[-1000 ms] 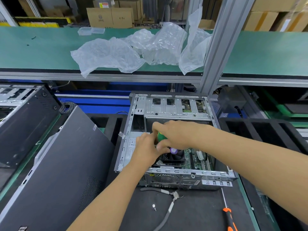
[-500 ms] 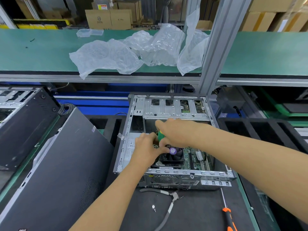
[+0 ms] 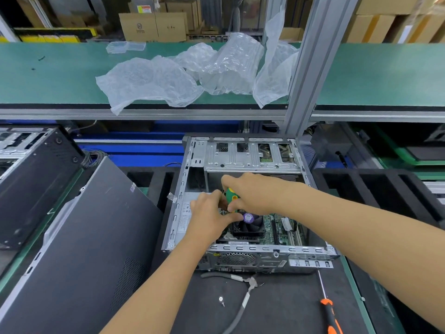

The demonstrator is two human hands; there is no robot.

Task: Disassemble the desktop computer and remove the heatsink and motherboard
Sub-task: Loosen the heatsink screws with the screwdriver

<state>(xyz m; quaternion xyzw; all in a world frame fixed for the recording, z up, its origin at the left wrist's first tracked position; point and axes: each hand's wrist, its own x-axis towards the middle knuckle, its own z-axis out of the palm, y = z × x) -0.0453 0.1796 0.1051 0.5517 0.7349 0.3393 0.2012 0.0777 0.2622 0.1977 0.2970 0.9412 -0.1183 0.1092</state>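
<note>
On my far left a dark grey metal side panel leans against another black computer chassis. Moving in, my left hand reaches down into the open silver desktop case lying on its side; its fingers are curled low by the shaft under the green and yellow screwdriver handle, though I cannot tell whether they pinch it or a part beneath. My right hand wraps around that handle from above, gripping it firmly. Just below my hands sits the black heatsink fan with a purple hub sticker, with the green motherboard stretching to its right inside the case. In front of the case, on the black work mat, lie a small silver screw, a grey cable and an orange-handled screwdriver. Above, a green shelf carries crumpled clear plastic bags, an aluminium post rises at right, and cardboard boxes stand behind.
</note>
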